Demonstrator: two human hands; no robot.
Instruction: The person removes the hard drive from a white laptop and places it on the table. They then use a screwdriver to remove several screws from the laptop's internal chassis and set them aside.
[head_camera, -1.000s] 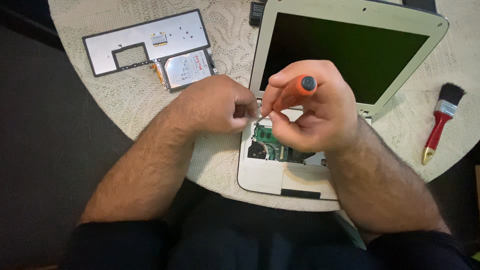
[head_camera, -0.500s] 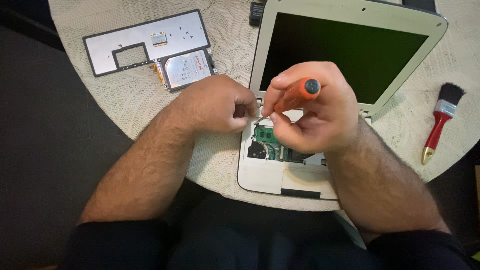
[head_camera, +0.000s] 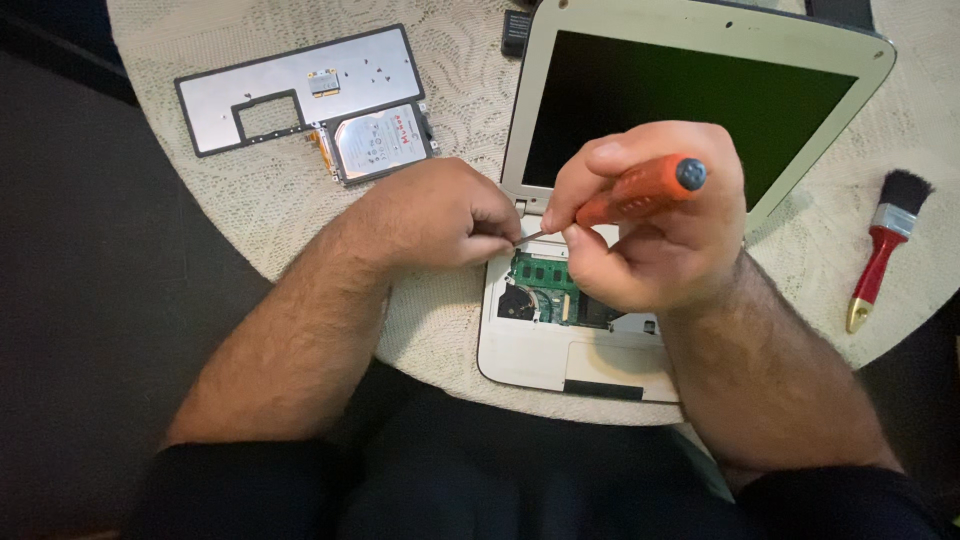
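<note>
right hand (head_camera: 650, 225) grip clamped on orange-handled screwdriver (head_camera: 640, 190), thin metal tip down-left at the left hand (head_camera: 440, 215), whose fingers pinch together right at the tip; what they hold can't be told. below the grip: white plastic laptop (head_camera: 560, 355), base open, green board showing. lace-textured round surface (head_camera: 300, 200); grey metal plate (head_camera: 290, 85) far left, red-handled brush (head_camera: 880, 250) right, both well apart.
</note>
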